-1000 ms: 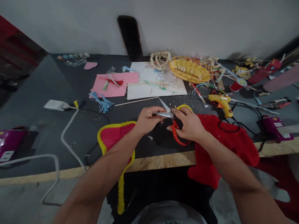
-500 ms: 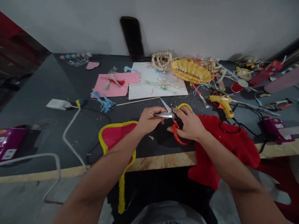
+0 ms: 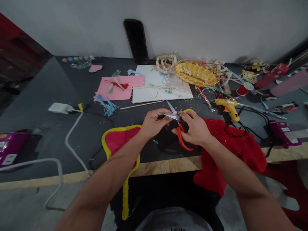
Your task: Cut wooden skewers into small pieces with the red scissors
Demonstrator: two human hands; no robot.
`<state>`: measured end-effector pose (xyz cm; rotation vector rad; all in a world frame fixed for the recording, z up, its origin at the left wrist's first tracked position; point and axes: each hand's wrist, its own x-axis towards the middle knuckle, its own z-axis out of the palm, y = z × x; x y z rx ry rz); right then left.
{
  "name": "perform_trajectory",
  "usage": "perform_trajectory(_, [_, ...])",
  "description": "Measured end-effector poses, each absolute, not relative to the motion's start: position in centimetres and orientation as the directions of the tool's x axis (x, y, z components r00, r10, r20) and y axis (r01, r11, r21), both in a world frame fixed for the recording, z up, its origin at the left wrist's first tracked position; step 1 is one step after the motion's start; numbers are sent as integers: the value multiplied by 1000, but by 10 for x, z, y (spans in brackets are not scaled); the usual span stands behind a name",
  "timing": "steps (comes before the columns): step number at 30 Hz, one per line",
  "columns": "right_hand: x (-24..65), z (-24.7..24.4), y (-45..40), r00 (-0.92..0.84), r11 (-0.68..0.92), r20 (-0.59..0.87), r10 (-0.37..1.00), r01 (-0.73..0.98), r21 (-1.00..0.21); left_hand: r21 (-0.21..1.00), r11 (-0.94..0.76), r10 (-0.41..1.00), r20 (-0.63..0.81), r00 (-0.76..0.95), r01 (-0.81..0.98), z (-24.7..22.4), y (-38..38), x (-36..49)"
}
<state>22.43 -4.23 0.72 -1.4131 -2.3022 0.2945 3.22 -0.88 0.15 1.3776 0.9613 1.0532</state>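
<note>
A pair of scissors [image 3: 179, 119] with red and yellow handles is in my right hand [image 3: 194, 126], its blades parted and pointing left. My left hand [image 3: 154, 123] is pinched close to the blades, its fingertips beside the lower blade; whatever it pinches is too small to make out. Under my left forearm lies a pink cloth piece with yellow trim [image 3: 120, 138], hanging over the table edge. Beside my right forearm is a red cloth [image 3: 233, 147], which also drapes over the edge.
Behind my hands are a white board [image 3: 144, 96], a pink sheet [image 3: 101, 88] with tassels, a thin stick [image 3: 141, 105] and a wicker basket [image 3: 197, 75]. A yellow glue gun [image 3: 229, 107] with a black cord lies right. A white charger [image 3: 60, 108] sits left. A phone [image 3: 136, 41] leans on the wall.
The scissor blades have closed slightly and shifted a little to the right of my left fingers. My left fingertips have drawn together. The things on the table stay put.
</note>
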Motion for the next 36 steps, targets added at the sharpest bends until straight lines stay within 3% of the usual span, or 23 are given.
perform_trajectory(5, [226, 8, -38, -427, 503, 272, 862, 785, -362, 995, -93, 957, 80, 280, 33, 4, -7, 31])
perform_trajectory(10, [231, 7, -36, -433, 501, 254, 865, 774, -387, 997, -30, 982, 43, 184, -70, 3, -3, 31])
perform_trajectory(17, [238, 14, -39, -316, 387, 228, 921, 664, -640, 992, -41, 990, 57, 127, -123, 2, -1, 28])
perform_trajectory(26, [236, 23, -42, -346, 341, 133, 929, 657, -672, 994, -100, 968, 107, 226, -43, -1, -3, 26])
perform_trajectory(36, [235, 35, -48, -355, 189, -8, 935, 518, -834, 998, -58, 961, 65, 268, -34, 6, -7, 27])
